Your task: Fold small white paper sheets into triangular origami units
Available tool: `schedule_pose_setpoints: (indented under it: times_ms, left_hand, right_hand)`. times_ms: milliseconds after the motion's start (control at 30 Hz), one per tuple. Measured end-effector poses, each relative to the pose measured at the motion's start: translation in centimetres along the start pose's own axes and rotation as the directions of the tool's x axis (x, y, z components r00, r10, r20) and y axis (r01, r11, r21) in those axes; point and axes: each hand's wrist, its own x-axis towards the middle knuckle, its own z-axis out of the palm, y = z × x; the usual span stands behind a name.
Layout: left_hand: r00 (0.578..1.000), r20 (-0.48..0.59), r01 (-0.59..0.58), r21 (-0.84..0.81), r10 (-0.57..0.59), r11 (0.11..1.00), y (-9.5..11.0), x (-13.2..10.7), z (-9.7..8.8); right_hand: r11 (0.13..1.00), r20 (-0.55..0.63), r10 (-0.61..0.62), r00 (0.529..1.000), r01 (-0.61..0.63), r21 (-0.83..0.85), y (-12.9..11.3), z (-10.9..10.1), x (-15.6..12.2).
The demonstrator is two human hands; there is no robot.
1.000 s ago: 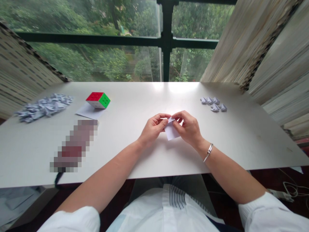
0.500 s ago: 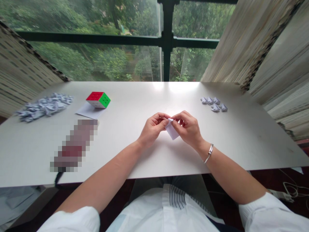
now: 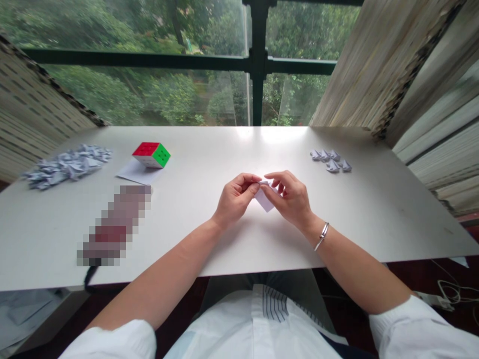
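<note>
A small folded piece of white paper point(image 3: 265, 201) is held between my two hands, above the middle of the white table. My left hand point(image 3: 236, 195) pinches its upper left edge between thumb and fingers. On the other side, my right hand point(image 3: 291, 194) has its thumb pressed on the paper's upper part, with the index finger raised and curved above it. The lower corner of the paper points toward me; its right part is partly hidden behind my right thumb.
Several small folded paper pieces point(image 3: 331, 160) sit at the back right. A large heap of folded paper point(image 3: 69, 165) lies at the far left. Near it a puzzle cube point(image 3: 151, 154) rests on white sheets point(image 3: 129, 172). A blurred-out object point(image 3: 116, 224) with a black strap lies closer on the left.
My right index finger has lifted away from the paper's top, while the thumb stays on it. The paper's lower corner has risen slightly. My left hand keeps its pinch.
</note>
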Motion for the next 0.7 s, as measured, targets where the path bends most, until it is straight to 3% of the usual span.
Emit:
schedule_pose_setpoints:
  times_ms: [300, 700]
  left_hand:
    - [1.0, -0.004, -0.008, 0.03, 0.008, 1.0, -0.04, -0.14, 0.06]
    - [0.999, -0.039, -0.008, 0.003, 0.008, 1.0, -0.12, 0.07, -0.03]
  right_hand:
    - [1.0, 0.038, 0.013, 0.999, -0.013, -0.007, -0.42, -0.1, -0.05]
    - [0.984, 0.046, 0.076, 0.996, -0.082, 0.16, -0.42, -0.14, 0.29]
